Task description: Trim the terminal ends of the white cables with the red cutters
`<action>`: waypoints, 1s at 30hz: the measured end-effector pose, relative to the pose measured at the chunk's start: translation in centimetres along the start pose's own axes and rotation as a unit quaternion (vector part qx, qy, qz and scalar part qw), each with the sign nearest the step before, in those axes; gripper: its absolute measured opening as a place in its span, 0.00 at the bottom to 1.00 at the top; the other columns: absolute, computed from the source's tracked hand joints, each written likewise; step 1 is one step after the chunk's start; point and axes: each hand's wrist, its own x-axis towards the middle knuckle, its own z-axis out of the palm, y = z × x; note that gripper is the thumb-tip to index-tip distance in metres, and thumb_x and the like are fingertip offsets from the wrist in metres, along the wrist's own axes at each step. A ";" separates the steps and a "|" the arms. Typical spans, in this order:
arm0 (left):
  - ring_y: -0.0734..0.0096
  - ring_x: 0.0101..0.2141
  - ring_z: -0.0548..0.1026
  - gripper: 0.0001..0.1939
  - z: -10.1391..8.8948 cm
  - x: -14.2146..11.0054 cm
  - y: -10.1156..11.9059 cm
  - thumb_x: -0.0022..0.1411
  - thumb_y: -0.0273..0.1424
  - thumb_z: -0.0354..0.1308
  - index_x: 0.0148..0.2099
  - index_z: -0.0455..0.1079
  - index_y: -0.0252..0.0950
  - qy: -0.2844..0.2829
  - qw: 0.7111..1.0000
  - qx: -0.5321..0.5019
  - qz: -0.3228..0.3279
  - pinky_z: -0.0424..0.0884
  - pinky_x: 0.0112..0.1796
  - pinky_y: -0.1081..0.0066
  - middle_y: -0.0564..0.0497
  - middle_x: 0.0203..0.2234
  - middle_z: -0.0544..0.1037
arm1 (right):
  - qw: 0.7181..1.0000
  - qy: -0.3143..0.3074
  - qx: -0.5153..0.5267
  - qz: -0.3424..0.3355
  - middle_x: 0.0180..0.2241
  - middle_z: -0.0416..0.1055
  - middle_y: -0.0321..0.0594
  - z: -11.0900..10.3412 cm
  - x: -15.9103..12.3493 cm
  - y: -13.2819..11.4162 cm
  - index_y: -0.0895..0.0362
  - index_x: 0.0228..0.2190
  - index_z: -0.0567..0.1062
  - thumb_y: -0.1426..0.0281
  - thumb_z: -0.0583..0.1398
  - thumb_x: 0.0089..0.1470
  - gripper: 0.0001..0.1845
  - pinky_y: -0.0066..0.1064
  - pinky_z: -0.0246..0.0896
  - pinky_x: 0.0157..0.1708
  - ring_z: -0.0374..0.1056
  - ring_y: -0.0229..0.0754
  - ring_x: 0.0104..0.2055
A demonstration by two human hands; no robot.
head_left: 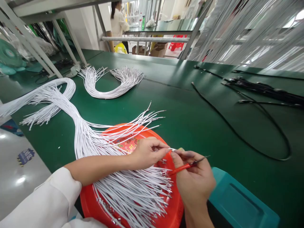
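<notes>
My left hand [148, 153] is closed in a pinch on the end of a white wire [173, 149], above a red basin [174, 198]. My right hand [196, 177] meets it there, its thumb and fingertips closed at the same wire end. Across the right palm lies a red-handled tool [181, 168] with a thin dark tip; its exact kind is unclear. Under my left forearm a large bundle of white wires [135, 193] fans over the basin, small metal pieces on many ends. More wires of the bundle [83, 136] stretch up and left across the green table.
Coiled white wires [106, 93] lie on the green table [171, 117], with another bundle [67, 87] at left. Black cables [261, 87] are at right. A teal box [239, 199] stands beside my right wrist. Hanging pale strands [256, 34] and a person [117, 23] are beyond.
</notes>
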 end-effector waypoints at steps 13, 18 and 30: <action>0.77 0.22 0.68 0.10 -0.2 0.0 -0.1 0.56 0.29 0.54 0.32 0.76 0.31 0.051 0.967 0.099 0.228 0.64 0.24 0.77 0.48 0.21 0.74 | 0.997 0.022 0.071 0.015 0.26 0.70 0.33 0.4 -0.2 -0.1 0.56 0.27 0.63 0.68 0.67 0.41 0.16 0.33 0.68 0.35 0.71 0.37 0.31; 0.77 0.22 0.68 0.09 -0.1 -0.1 0.1 0.56 0.28 0.55 0.32 0.77 0.33 0.054 0.967 0.142 0.205 0.65 0.25 0.77 0.49 0.21 0.74 | 0.998 0.047 0.042 -0.031 0.27 0.71 0.35 0.9 -0.5 -0.4 0.56 0.25 0.63 0.69 0.67 0.41 0.16 0.32 0.68 0.33 0.71 0.38 0.31; 0.77 0.25 0.69 0.10 -0.2 0.5 0.0 0.56 0.32 0.56 0.33 0.77 0.33 -0.015 0.996 0.079 0.043 0.64 0.28 0.76 0.51 0.23 0.75 | 0.997 0.053 0.050 -0.010 0.26 0.71 0.33 -0.2 0.5 -1.5 0.56 0.28 0.65 0.68 0.67 0.39 0.16 0.33 0.66 0.33 0.69 0.36 0.27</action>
